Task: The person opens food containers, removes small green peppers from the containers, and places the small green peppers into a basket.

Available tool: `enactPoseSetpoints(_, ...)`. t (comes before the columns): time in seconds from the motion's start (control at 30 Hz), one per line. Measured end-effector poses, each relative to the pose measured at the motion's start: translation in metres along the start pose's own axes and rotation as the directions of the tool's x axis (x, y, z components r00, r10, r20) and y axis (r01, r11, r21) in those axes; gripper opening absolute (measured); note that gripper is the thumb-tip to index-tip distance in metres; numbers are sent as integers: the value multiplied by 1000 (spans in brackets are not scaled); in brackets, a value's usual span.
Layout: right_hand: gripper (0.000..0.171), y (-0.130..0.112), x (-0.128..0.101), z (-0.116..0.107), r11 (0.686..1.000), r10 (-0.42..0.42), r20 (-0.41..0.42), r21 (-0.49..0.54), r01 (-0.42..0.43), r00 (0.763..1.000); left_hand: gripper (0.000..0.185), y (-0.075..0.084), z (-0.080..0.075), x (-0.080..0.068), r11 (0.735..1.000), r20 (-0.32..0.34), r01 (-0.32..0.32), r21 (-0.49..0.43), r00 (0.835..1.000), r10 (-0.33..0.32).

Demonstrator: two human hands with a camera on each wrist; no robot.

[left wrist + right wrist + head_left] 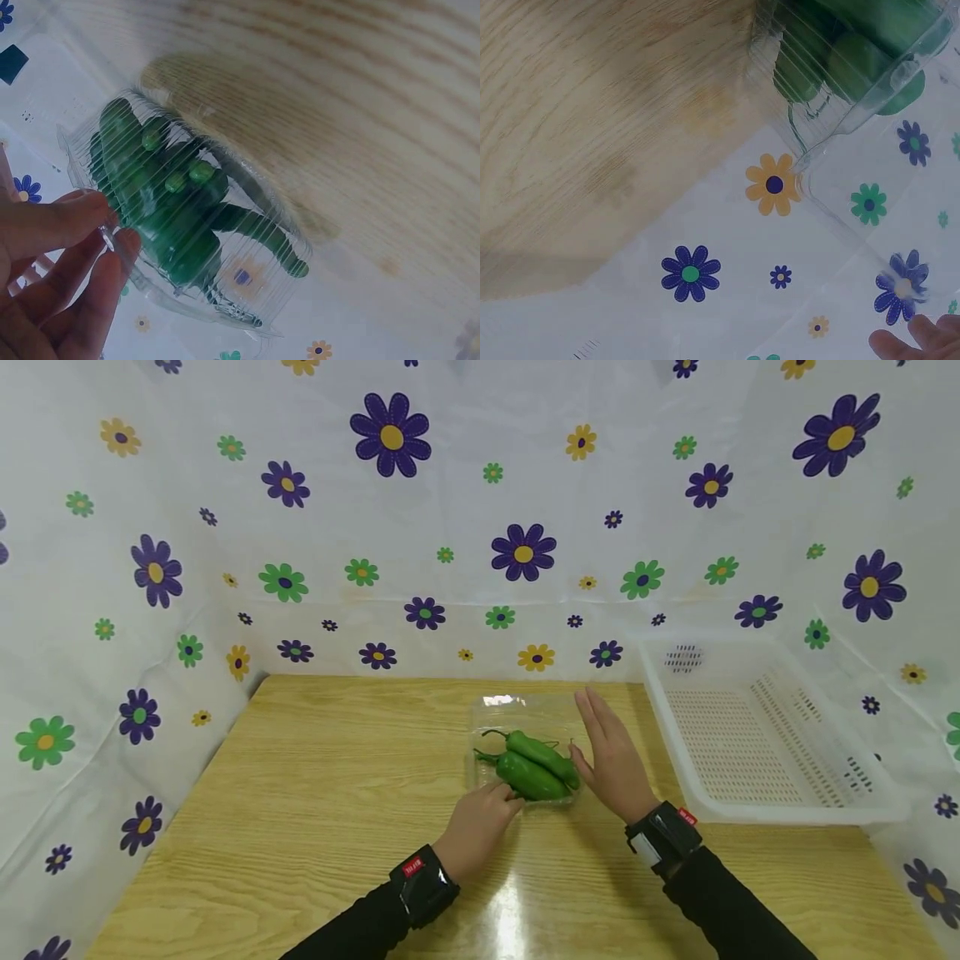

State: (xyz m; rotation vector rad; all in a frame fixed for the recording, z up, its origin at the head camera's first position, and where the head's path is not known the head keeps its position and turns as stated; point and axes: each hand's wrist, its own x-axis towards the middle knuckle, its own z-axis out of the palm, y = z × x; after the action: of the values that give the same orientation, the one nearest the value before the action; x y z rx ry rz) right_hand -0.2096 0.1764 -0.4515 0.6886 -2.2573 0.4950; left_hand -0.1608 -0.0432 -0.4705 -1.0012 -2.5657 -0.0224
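A clear plastic clamshell box [510,714] with green peppers [534,767] in it sits mid-table. My left hand [504,793] is at its near left corner. In the left wrist view the thumb and a finger [112,259] pinch the box's rim [247,311] beside the peppers [172,210]. My right hand [592,727] stands on edge with straight fingers along the box's right side. In the right wrist view a clear flap [870,240] of the box runs from the peppers [855,60] toward my fingertips [922,341]; whether they touch it I cannot tell.
An empty white perforated basket [757,814] stands on the right of the wooden table [315,793], close to my right forearm. Flowered white sheeting walls in the back and both sides.
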Motion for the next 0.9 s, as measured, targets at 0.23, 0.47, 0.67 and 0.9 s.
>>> enactPoseSetpoints(0.23, 86, 2, -7, 0, 1000, 12, 22, 15, -12, 1000, 23, 1, -2, 0, 1000, -7, 0, 1, 1000, 0)
enactPoseSetpoints(0.47, 78, -4, -24, 0, 993, -83, 149, 101, 68, 985, 23, -7, -1, 0, 998, 27, -46, -31, 999, 46)
enactPoseSetpoints(0.67, 46, -12, -34, 0, 968, -228, 308, 169, 183, 924, 26, -44, -5, 1, 965, 137, -46, -260, 987, 84)
enactPoseSetpoints(0.9, 26, -14, -39, 1, 959, -245, 372, 226, 169, 895, 8, -79, -7, -5, 926, 185, 31, -377, 982, 43)
